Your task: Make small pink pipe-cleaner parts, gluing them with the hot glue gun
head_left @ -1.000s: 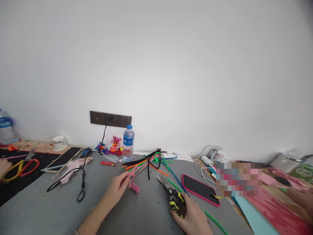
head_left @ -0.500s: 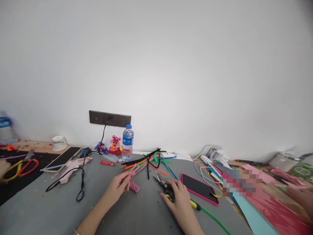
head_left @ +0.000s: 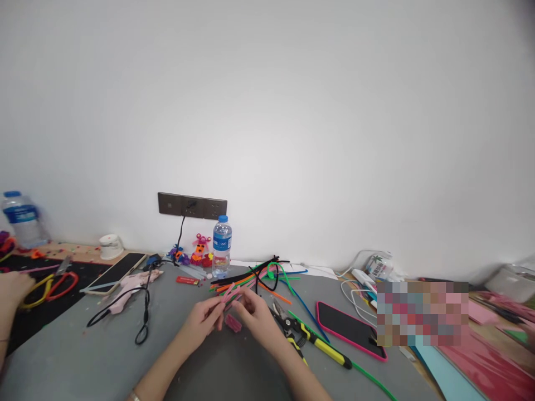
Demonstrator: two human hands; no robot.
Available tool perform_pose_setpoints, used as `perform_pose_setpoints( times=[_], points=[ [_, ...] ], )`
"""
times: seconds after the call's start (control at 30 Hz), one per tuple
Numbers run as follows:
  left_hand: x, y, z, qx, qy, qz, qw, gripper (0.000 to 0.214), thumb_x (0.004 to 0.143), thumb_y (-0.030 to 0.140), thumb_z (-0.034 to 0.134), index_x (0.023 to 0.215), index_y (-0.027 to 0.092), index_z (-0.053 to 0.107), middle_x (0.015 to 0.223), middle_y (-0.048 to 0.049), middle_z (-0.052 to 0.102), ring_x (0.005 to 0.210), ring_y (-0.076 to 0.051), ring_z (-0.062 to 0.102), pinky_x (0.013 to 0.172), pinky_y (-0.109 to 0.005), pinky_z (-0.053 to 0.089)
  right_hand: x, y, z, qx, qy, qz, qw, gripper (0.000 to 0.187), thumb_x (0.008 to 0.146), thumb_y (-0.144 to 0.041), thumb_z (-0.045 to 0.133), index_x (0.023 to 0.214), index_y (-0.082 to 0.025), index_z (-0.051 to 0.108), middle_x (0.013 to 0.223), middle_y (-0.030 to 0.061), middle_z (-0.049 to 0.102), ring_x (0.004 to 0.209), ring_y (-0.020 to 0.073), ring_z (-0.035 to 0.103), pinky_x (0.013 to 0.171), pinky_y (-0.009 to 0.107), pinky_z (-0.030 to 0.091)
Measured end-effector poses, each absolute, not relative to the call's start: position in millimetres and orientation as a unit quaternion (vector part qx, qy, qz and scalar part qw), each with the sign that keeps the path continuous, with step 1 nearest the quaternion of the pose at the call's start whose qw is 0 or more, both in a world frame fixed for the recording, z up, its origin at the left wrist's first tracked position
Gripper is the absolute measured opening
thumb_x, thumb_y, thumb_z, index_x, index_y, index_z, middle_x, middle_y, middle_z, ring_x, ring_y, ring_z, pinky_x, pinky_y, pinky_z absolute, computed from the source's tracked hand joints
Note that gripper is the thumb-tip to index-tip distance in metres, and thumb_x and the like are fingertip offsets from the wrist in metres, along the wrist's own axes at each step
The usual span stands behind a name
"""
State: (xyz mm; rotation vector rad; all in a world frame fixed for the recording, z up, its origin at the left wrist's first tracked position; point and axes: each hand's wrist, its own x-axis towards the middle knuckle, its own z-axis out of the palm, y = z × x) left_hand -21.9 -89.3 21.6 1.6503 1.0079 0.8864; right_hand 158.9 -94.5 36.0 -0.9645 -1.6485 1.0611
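Note:
My left hand [head_left: 209, 316] pinches the pink pipe cleaners [head_left: 229, 292], whose short ends stick up above the fingers. My right hand [head_left: 253, 314] has its fingers closed on the same pink pieces from the other side. Below and between the hands lies a small pink bundle [head_left: 233, 323] on the grey mat [head_left: 234, 373]. Beside my right hand, pliers with yellow-and-black handles [head_left: 328, 350] rest on the mat, partly covered by my wrist. Just beyond the hands is a pile of black, orange, green and pink pipe cleaners [head_left: 273, 273].
A water bottle [head_left: 221, 250] stands behind the pile. To the right lies a pink-cased phone [head_left: 351, 329]; a glue gun [head_left: 125, 295] with its black cord lies left. Another person's hand [head_left: 19, 287] is near the scissors [head_left: 62, 287] at far left.
My right hand has let go of the pliers, which now lie on the mat, and has moved left to meet my left hand at the pink pipe cleaners. The view has shifted slightly.

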Motion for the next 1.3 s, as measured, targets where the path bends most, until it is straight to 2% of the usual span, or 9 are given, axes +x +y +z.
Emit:
perform_pose_setpoints(
  times=[0.13, 0.3, 0.5, 0.67, 0.8, 0.9, 1.03, 1.2, 1.3],
  points=[
    [-19.1, -91.5, 18.4, 0.698, 0.401, 0.333, 0.492, 0.055, 0.09, 0.062, 0.041, 0.088, 0.013, 0.066, 0.05, 0.0041, 0.052, 0.04, -0.009, 0.036, 0.043, -0.02, 0.027, 154.9, -94.3, 27.9, -0.356, -0.636, 0.451, 0.515, 0.038, 0.092, -0.052, 0.051, 0.087, -0.017, 0.065, 0.076, 0.0013, 0.06, 0.065, 0.0145, 0.05, 0.061, 0.024, 0.038],
    [-17.6, -93.8, 16.2, 0.728, 0.398, 0.32, 0.457, 0.055, 0.092, 0.058, 0.04, 0.064, 0.015, 0.06, 0.05, 0.0019, 0.055, 0.042, -0.009, 0.04, 0.046, -0.02, 0.03, 148.9, -100.9, 14.1, -0.37, -0.615, 0.464, 0.519, 0.044, 0.089, -0.057, 0.053, 0.074, -0.016, 0.063, 0.061, -0.0023, 0.051, 0.055, 0.0121, 0.043, 0.054, 0.023, 0.035],
    [-21.6, -87.9, 18.9, 0.683, 0.453, 0.36, 0.446, 0.061, 0.089, 0.064, 0.041, 0.095, 0.011, 0.07, 0.05, 0.003, 0.053, 0.04, -0.011, 0.039, 0.044, -0.021, 0.031, 162.1, -95.0, 14.8, -0.418, -0.486, 0.462, 0.613, 0.052, 0.083, -0.069, 0.051, 0.073, -0.018, 0.057, 0.053, -0.0045, 0.047, 0.046, 0.0114, 0.041, 0.046, 0.024, 0.032],
    [-24.7, -85.7, 20.3, 0.673, 0.487, 0.398, 0.389, 0.061, 0.088, 0.063, 0.043, 0.101, 0.01, 0.072, 0.053, 0.0015, 0.055, 0.045, -0.012, 0.042, 0.045, -0.021, 0.032, 173.0, -85.2, 16.5, -0.393, -0.374, 0.492, 0.681, 0.053, 0.077, -0.066, 0.062, 0.059, -0.022, 0.038, 0.049, -0.0094, 0.032, 0.042, 0.0073, 0.025, 0.042, 0.022, 0.023],
    [-25.7, -85.4, 17.9, 0.69, 0.481, 0.401, 0.362, 0.057, 0.09, 0.058, 0.042, 0.108, 0.012, 0.07, 0.06, -0.0005, 0.06, 0.049, -0.013, 0.048, 0.049, -0.022, 0.038, 173.4, -83.8, 16.1, -0.367, -0.342, 0.532, 0.682, 0.056, 0.074, -0.062, 0.068, 0.056, -0.023, 0.032, 0.045, -0.0119, 0.026, 0.039, 0.0057, 0.019, 0.041, 0.022, 0.018],
    [-27.1, -84.0, 14.7, 0.701, 0.475, 0.412, 0.336, 0.05, 0.091, 0.052, 0.043, 0.113, 0.015, 0.068, 0.067, -0.001, 0.063, 0.052, -0.014, 0.051, 0.051, -0.021, 0.041, 171.6, -85.4, 14.8, -0.372, -0.35, 0.537, 0.671, 0.056, 0.076, -0.061, 0.067, 0.051, -0.022, 0.035, 0.041, -0.0106, 0.03, 0.037, 0.0055, 0.022, 0.041, 0.022, 0.019],
    [-30.6, -80.1, 8.2, 0.714, 0.479, 0.416, 0.295, 0.042, 0.094, 0.042, 0.042, 0.121, 0.017, 0.063, 0.075, -0.0022, 0.067, 0.055, -0.015, 0.056, 0.053, -0.022, 0.045, 169.5, -86.1, 12.6, -0.395, -0.323, 0.548, 0.663, 0.056, 0.066, -0.065, 0.073, 0.051, -0.02, 0.043, 0.041, -0.0082, 0.04, 0.035, 0.0061, 0.033, 0.039, 0.02, 0.023],
    [-35.6, -75.1, 0.0, 0.758, 0.453, 0.437, 0.168, 0.032, 0.09, 0.024, 0.049, 0.119, 0.023, 0.064, 0.099, -0.0072, 0.071, 0.094, -0.023, 0.066, 0.085, -0.035, 0.053, 168.9, -85.2, 9.5, -0.394, -0.276, 0.593, 0.646, 0.053, 0.057, -0.07, 0.075, 0.069, -0.019, 0.064, 0.049, -0.0022, 0.059, 0.043, 0.0123, 0.05, 0.045, 0.023, 0.038],
    [-36.5, -75.1, 0.1, 0.773, 0.446, 0.438, 0.109, 0.033, 0.089, 0.018, 0.051, 0.119, 0.025, 0.063, 0.109, -0.0077, 0.068, 0.104, -0.025, 0.063, 0.091, -0.04, 0.051, 168.8, -84.5, 6.1, -0.396, -0.275, 0.595, 0.643, 0.052, 0.058, -0.068, 0.076, 0.071, -0.018, 0.07, 0.057, 0.0011, 0.064, 0.052, 0.0139, 0.056, 0.052, 0.024, 0.044]
  ],
)
